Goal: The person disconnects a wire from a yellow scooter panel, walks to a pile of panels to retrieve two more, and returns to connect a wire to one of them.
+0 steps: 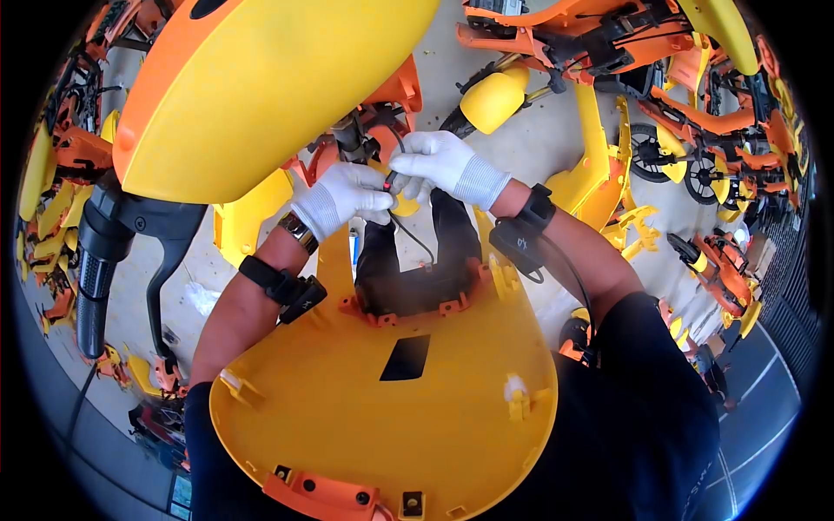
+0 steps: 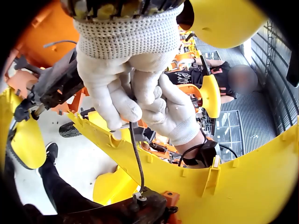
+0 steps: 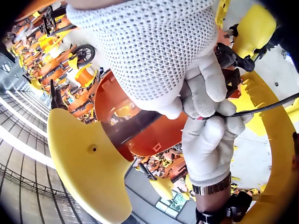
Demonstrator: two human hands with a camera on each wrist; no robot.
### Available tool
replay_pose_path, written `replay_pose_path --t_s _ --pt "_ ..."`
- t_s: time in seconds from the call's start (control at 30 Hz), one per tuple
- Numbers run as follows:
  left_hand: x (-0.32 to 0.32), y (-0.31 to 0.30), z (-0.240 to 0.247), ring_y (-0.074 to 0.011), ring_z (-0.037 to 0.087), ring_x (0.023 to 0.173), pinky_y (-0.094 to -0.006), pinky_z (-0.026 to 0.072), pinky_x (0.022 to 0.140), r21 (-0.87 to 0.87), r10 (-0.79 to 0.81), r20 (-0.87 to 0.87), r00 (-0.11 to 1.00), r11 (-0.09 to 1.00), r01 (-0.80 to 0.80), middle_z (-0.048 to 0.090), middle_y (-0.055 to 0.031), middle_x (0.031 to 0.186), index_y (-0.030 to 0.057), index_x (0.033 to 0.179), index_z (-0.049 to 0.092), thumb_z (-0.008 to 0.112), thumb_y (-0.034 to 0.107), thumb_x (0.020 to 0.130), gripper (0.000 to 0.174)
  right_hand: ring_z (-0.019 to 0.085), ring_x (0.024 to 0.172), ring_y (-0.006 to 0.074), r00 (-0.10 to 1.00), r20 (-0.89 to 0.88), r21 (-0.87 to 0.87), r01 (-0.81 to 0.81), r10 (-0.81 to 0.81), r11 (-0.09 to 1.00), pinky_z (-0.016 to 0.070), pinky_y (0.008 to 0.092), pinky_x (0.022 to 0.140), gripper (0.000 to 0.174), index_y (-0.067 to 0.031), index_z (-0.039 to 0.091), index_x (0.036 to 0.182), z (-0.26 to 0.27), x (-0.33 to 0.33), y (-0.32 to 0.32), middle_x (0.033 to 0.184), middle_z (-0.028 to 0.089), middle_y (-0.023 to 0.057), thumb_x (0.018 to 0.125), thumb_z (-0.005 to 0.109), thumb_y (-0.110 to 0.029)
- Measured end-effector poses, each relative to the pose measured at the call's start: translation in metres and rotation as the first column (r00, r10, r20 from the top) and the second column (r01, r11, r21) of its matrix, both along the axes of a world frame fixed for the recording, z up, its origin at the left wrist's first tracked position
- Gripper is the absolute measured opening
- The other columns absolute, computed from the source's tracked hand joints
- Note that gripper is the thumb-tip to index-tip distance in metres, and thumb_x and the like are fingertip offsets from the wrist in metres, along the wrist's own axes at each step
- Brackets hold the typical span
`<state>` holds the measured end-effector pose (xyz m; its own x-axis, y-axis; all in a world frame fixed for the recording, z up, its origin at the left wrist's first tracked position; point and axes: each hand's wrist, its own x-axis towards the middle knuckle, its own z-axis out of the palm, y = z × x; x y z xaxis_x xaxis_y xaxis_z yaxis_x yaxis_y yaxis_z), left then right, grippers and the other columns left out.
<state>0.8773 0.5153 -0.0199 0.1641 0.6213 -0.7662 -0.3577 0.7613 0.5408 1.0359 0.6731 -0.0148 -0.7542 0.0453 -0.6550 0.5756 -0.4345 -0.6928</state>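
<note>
A thin black cable (image 1: 415, 238) runs up between two white-gloved hands, with a small red bit (image 1: 387, 185) showing where they meet. The left hand (image 1: 342, 200) pinches the cable between thumb and fingers. Close against it, the right hand (image 1: 447, 167) grips the upper part, its fingertips curled. In the left wrist view the cable (image 2: 136, 156) drops from the fingers to a dark part below. The right wrist view shows the cable (image 3: 266, 108) leaving the left hand (image 3: 208, 144); gloves partly hide the joint. A yellow panel (image 1: 469, 382) lies below the forearms.
A yellow and orange shell (image 1: 278, 87) looms at the upper left, above a black handlebar grip (image 1: 92, 300) and brake lever (image 1: 165, 278). Orange and yellow vehicles and parts surround the work on the floor. Another person (image 2: 217, 77) appears in the left wrist view.
</note>
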Motion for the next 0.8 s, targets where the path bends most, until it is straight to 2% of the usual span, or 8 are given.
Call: replay_pose_path --t_s 0.17,0.27,0.57,0.8 --pt "0.000 -0.003 0.001 -0.0245 0.071 0.082 -0.0341 0.0599 0.078 -0.037 0.020 0.060 0.998 0.999 -0.018 0.068 -0.0167 0.096 -0.0084 0.111 0.060 0.065 0.011 0.088 0.030 0.067 0.072 0.0146 0.999 0.004 -0.092 0.036 -0.036 0.995 0.0541 0.0258 0.062 0.028 -0.0016 0.060 0.108 -0.009 0.002 -0.003 0.091 0.069 0.0094 0.095 0.060 -0.027" --pt "-0.001 -0.002 0.005 -0.0244 0.070 0.080 -0.0339 0.0596 0.077 -0.004 0.035 0.118 0.992 0.999 -0.035 0.068 -0.0167 0.094 -0.0078 0.112 0.059 0.065 0.014 0.089 0.032 0.069 0.079 0.0174 0.998 -0.020 -0.102 0.050 -0.053 0.994 0.0559 0.0258 0.065 0.028 0.0005 0.059 0.108 -0.015 0.006 -0.003 0.095 0.069 0.0120 0.097 0.055 -0.025" --pt "-0.001 0.001 0.005 -0.0249 0.070 0.077 -0.0357 0.0595 0.077 -0.034 -0.058 0.097 0.994 0.998 0.062 0.068 -0.0156 0.093 -0.0075 0.115 0.059 0.064 0.014 0.089 0.034 0.066 0.078 0.0188 0.995 0.043 -0.233 0.102 -0.095 0.967 0.0542 0.0295 0.067 0.029 -0.0011 0.059 0.112 -0.021 0.014 -0.001 0.094 0.069 0.0111 0.095 0.060 -0.024" --pt "0.000 0.001 -0.001 -0.0243 0.070 0.073 -0.0376 0.0605 0.073 -0.047 -0.057 0.050 0.997 0.997 0.060 0.068 -0.0159 0.089 -0.0076 0.111 0.061 0.064 0.013 0.090 0.029 0.066 0.076 0.0184 0.990 0.082 -0.325 0.137 -0.116 0.936 0.0537 0.0295 0.065 0.031 -0.0016 0.058 0.112 -0.028 0.015 0.001 0.091 0.067 0.0098 0.092 0.064 -0.024"
